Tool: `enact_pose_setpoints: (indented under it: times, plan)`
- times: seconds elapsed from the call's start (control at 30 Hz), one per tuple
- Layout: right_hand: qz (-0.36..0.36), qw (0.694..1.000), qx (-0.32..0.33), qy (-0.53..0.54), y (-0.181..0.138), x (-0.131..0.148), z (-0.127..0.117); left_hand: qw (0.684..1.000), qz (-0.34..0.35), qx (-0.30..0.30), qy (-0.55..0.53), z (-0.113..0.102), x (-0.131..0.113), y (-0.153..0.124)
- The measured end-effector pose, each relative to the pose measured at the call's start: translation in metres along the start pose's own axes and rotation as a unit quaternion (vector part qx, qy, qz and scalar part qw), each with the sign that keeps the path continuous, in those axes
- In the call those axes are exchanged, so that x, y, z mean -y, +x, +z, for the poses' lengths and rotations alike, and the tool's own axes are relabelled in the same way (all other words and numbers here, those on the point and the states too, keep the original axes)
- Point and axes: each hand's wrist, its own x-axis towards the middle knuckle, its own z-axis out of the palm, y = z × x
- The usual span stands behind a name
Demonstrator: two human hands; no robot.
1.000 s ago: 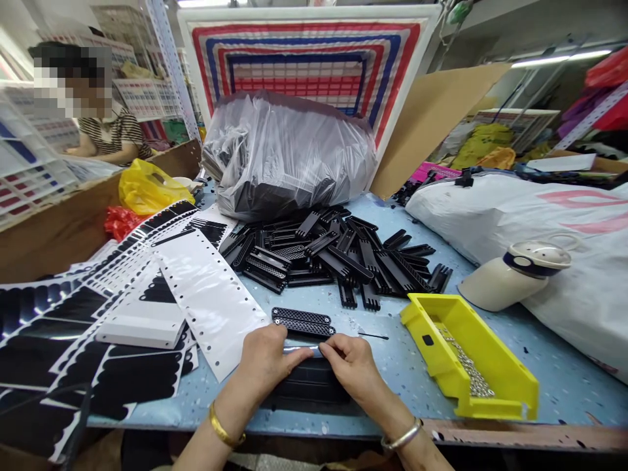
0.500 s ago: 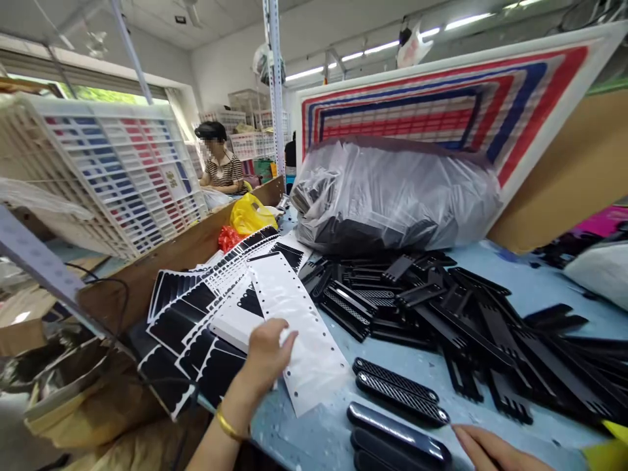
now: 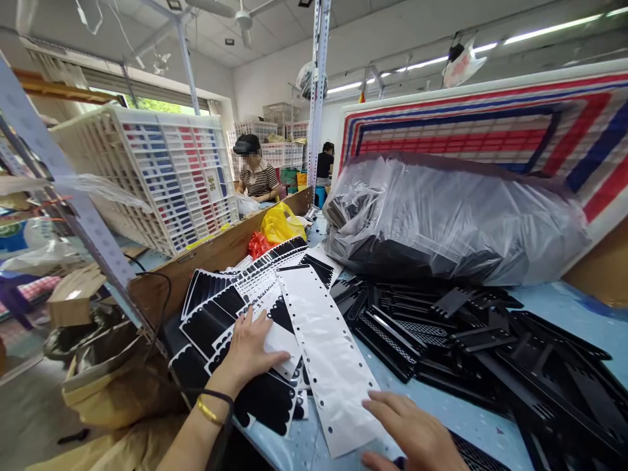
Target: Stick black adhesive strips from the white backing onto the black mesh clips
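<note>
My left hand [image 3: 251, 345], a gold bangle on its wrist, lies with fingers spread over the pile of sheets with black sticker strips [image 3: 267, 400]. Its fingertips rest around a small white sheet [image 3: 283, 345]. Just to the right is a long white backing sheet [image 3: 330, 353] with dark holes along both edges. My right hand [image 3: 415, 428] hovers at that sheet's lower right edge, thumb and fingers apart, nothing visible in it. Part of a black patterned piece [image 3: 473, 453] shows beside the right hand, which hides the rest of that group.
Loose black comb-like plastic pieces [image 3: 490, 353] heap on the blue table at right, below a large filled plastic bag [image 3: 456, 222]. A wooden board [image 3: 196, 265] edges the left side. A yellow bag [image 3: 283, 222] lies behind the sheets. A co-worker [image 3: 256, 171] sits beyond.
My left hand has moved off the long white sheet onto the pile at its left, fingers spreading. My right hand has come in beside the sheet's lower edge. The view has swung left.
</note>
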Motion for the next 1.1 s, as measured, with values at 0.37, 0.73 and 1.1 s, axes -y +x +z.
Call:
enact_pose_setpoints:
  times: [0.37,0.73,1.1]
  plan:
    - [0.038,0.980,0.138,-0.141,0.121,0.034,0.027,0.997,0.057,-0.041,-0.038,0.021,0.014,-0.039]
    - [0.075,0.976,0.143,-0.144,0.132,0.030,0.002,0.992,0.122,0.009,-0.041,0.010,0.014,0.038]
    - [0.034,0.989,0.076,-0.121,0.112,0.007,0.032,0.987,0.162,-0.020,-0.009,0.020,0.004,0.024]
